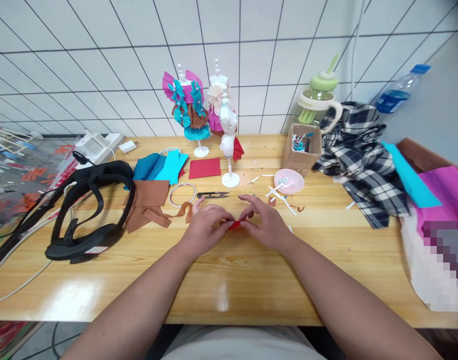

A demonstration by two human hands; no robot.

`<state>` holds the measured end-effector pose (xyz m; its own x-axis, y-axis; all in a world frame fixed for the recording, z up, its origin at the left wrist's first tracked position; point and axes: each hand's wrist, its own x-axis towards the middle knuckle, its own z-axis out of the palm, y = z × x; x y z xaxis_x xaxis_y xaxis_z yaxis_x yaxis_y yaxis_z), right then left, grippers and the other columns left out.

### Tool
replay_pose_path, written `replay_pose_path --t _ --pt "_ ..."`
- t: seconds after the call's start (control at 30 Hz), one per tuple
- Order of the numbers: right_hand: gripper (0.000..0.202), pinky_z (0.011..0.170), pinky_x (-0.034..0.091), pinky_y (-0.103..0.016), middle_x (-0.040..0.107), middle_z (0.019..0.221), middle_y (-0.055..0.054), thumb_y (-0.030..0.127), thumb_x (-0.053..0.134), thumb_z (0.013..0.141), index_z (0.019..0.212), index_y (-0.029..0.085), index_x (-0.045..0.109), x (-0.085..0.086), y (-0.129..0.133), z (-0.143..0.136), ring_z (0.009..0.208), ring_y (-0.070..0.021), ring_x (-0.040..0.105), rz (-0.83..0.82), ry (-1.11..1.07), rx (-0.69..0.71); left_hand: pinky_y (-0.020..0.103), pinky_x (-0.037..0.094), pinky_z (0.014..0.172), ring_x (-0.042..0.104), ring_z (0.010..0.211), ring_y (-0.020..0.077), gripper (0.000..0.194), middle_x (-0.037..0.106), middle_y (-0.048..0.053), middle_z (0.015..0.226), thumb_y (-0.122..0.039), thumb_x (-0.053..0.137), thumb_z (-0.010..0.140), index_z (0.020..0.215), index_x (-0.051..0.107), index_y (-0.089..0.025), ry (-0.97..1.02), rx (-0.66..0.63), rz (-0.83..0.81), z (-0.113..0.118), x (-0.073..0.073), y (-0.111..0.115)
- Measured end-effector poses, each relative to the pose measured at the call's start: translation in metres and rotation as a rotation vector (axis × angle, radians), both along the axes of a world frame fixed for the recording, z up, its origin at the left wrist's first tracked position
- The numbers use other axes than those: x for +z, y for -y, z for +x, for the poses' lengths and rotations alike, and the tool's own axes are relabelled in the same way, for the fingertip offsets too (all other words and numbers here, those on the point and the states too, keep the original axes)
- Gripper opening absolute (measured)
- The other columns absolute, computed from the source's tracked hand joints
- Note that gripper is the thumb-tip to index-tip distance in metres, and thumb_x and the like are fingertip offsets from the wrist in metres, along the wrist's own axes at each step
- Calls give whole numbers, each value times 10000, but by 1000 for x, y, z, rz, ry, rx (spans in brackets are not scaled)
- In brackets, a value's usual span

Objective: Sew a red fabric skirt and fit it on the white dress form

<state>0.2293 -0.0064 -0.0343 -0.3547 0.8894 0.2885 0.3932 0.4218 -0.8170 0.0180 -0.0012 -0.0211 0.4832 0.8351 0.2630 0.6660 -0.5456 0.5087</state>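
Note:
Between both hands, low over the table, is a small piece of red crepe paper, mostly hidden by fingers. My left hand pinches its left end with thumb and forefinger. On the other end, my right hand does the same. Just beyond lie black thread snips and a clear ring-shaped roll. A small white dress form stands behind them, with a red paper piece at its side. A flat red sheet lies to its left.
Two dressed forms stand near the tiled wall. Brown paper and a black headset frame are at left. A pink dish, white strips, a carton, a green-lidded jug and plaid cloth are at right.

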Motion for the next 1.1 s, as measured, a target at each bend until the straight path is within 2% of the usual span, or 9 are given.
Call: replay_pose_path --t 0.07,0.17,0.37,0.47,0.63,0.73,0.8,0.97,1.1 --pt "602 806 463 -325 690 865 16 135 606 803 1356 267 409 -1 0 0 787 -154 585 -46 -20 -15 493 65 1136 642 982 201 182 735 -7 971 -381 634 842 977 673 -265 17 -12 -23 0 1 1" --pt "621 782 468 -308 687 864 17 142 610 798 1366 262 388 -1 1 -2 753 -140 579 -107 -64 -39 513 54 1130 622 1031 242 432 729 18 1034 -485 735 724 1091 653 -273 9 -26 -38 3 3 3" --pt "602 780 473 -306 689 881 7 169 622 796 1350 246 401 -2 0 -2 753 -136 592 -138 -95 -41 505 177 1076 651 863 192 96 741 -30 827 -306 623 829 865 708 -281 16 48 -71 7 -1 2" --pt "618 806 475 -324 699 912 -3 179 639 786 1350 248 398 -2 -1 -1 787 -145 608 -149 -104 -25 492 212 1063 656 833 181 95 742 -25 816 -272 611 822 841 704 -263 55 76 -126 7 -3 2" --pt "605 783 486 -320 677 831 18 148 608 784 1346 250 411 -1 0 -2 741 -140 606 -202 -106 -32 492 241 1059 667 830 184 106 750 -15 862 -273 608 809 864 695 -247 97 80 -241 9 0 3" --pt "608 768 487 -313 670 825 20 158 598 793 1361 246 399 -1 1 -3 725 -136 599 -224 -97 -18 464 295 1030 670 884 199 153 754 -8 936 -297 621 804 928 698 -250 121 55 -263 11 1 3" --pt "598 770 484 -315 671 855 10 168 601 793 1353 245 408 -2 1 -3 738 -137 595 -202 -92 -18 445 326 1006 671 853 196 126 756 -11 892 -283 619 801 881 708 -245 125 68 -258 12 1 2" --pt "558 764 476 -331 640 1063 -52 216 628 784 1310 250 446 -2 1 -3 828 -163 569 -38 -79 -137 340 463 806 661 762 188 114 749 12 793 -260 617 782 806 719 -213 148 136 -296 13 -3 0" --pt "645 834 479 -363 635 1068 -51 204 651 759 1355 256 410 -2 6 -6 866 -178 565 23 -25 -38 264 498 673 663 728 167 140 747 15 808 -243 584 797 844 706 -193 257 143 -426 13 -4 1"
